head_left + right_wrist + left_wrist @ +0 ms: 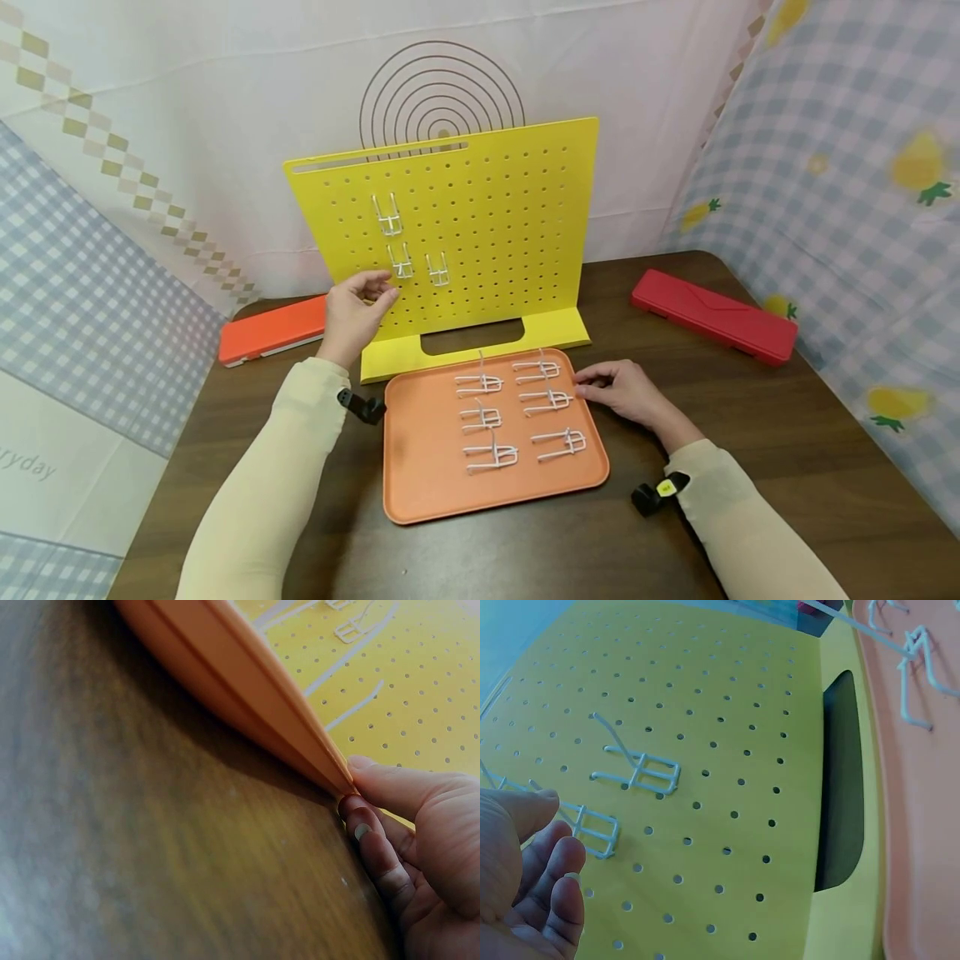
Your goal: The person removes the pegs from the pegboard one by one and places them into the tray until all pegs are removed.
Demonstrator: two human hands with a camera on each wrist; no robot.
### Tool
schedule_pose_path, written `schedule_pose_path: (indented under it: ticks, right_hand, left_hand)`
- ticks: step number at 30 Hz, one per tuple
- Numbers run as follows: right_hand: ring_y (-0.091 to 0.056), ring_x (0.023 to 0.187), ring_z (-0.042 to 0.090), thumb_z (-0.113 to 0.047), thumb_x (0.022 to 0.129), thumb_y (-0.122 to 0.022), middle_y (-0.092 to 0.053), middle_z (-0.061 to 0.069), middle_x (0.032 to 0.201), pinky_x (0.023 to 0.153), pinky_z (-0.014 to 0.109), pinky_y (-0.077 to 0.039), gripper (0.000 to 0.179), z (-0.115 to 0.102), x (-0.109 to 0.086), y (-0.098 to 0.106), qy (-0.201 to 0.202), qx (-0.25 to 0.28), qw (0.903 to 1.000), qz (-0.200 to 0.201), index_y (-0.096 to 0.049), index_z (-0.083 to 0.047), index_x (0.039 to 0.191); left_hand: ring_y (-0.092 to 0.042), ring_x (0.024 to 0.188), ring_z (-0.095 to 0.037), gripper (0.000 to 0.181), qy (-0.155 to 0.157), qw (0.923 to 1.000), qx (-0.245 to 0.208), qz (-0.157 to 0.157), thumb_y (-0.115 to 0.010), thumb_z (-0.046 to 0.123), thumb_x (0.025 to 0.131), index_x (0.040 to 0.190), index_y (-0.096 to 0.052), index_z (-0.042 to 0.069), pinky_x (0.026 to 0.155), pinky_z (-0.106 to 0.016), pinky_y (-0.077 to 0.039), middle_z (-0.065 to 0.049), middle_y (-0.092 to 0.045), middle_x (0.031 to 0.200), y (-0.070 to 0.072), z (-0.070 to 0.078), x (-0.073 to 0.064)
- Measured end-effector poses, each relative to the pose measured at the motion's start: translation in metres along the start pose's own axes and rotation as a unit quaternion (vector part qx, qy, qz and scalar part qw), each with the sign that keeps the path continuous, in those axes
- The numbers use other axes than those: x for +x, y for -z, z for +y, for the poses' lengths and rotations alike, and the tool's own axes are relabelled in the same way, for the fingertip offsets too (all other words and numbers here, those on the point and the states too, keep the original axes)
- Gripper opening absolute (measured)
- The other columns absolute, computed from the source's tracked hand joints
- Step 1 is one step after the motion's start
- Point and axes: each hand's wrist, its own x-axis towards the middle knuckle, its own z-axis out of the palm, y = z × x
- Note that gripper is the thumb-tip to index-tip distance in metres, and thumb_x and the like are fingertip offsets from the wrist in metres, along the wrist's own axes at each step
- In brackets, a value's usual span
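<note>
Both arms reach forward in pale cream sleeves. The left forearm point(277, 467) slants up and to the right, ending in a bare wrist point(335, 353) and the left hand point(356, 315), raised higher than the other. Its fingers are loosely bent, the thumb held apart from their tips. The right forearm point(750, 521) runs up and to the left; the right hand point(626, 392) sits low, its thumb point(397, 787) above the bent fingers point(379, 855) in a pinch.
</note>
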Motion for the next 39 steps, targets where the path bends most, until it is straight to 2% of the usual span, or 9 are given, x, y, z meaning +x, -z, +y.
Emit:
schedule_pose_path:
  ticks: [6,11,17,25,28,39]
  right_hand:
    - [-0.062,0.083,0.018,-0.029,0.084,-0.076,-0.07,0.003,0.096,0.07,0.03,-0.052,0.028,0.001,-0.001,0.0,-0.002,0.001,1.0,0.001,-0.075,-0.012,0.106]
    - [-0.062,0.083,0.018,-0.029,0.084,-0.076,-0.071,0.003,0.096,0.07,0.031,-0.052,0.028,0.0,0.0,-0.001,-0.004,0.001,1.0,-0.001,-0.075,-0.012,0.106]
    - [-0.062,0.083,0.018,-0.029,0.084,-0.076,-0.07,0.002,0.095,0.07,0.031,-0.052,0.028,0.0,0.002,-0.001,-0.004,0.0,1.0,-0.002,-0.075,-0.013,0.106]
    - [-0.062,0.083,0.018,-0.029,0.084,-0.076,-0.071,0.002,0.094,0.07,0.03,-0.052,0.027,0.0,0.001,0.0,0.001,0.002,1.0,0.0,-0.075,-0.012,0.105]
    - [-0.062,0.083,0.018,-0.028,0.084,-0.076,-0.071,0.002,0.094,0.07,0.03,-0.052,0.026,-0.001,0.001,0.0,-0.001,0.004,1.0,-0.001,-0.075,-0.012,0.105]
    - [-0.062,0.083,0.018,-0.028,0.084,-0.076,-0.07,0.002,0.095,0.07,0.031,-0.051,0.026,-0.001,0.0,0.0,-0.003,0.005,1.0,-0.002,-0.075,-0.012,0.105]
  left_hand:
    - [-0.06,0.085,-0.014,0.03,0.019,0.9995,-0.022,-0.015,-0.073,0.023,0.088,0.115,-0.07,0.011,0.069,-0.025,-0.05,-0.003,-0.068,0.095,-0.003,0.003,0.01]
    - [-0.06,0.085,-0.015,0.031,0.036,0.9976,-0.057,-0.013,-0.074,0.023,0.087,0.114,-0.071,0.009,0.068,-0.023,-0.051,-0.005,-0.068,0.095,-0.006,0.002,0.015]
    - [-0.062,0.082,-0.015,0.03,0.036,0.9961,-0.08,-0.01,-0.074,0.02,0.086,0.113,-0.071,0.006,0.068,-0.022,-0.053,-0.006,-0.068,0.094,-0.007,0.0,0.018]
    - [-0.063,0.083,-0.017,0.029,0.057,0.9928,-0.103,-0.026,-0.074,0.019,0.086,0.113,-0.072,0.007,0.078,-0.044,-0.054,-0.007,-0.068,0.095,-0.009,0.0,0.023]
    - [-0.064,0.084,-0.017,0.03,0.065,0.9915,-0.109,-0.03,-0.073,0.02,0.087,0.114,-0.072,0.008,0.08,-0.046,-0.053,-0.007,-0.069,0.097,-0.01,0.001,0.024]
    - [-0.066,0.091,-0.016,0.03,0.085,0.988,-0.124,-0.036,-0.073,0.022,0.086,0.113,-0.073,0.008,0.083,-0.041,-0.054,-0.006,-0.07,0.104,-0.011,0.002,0.023]
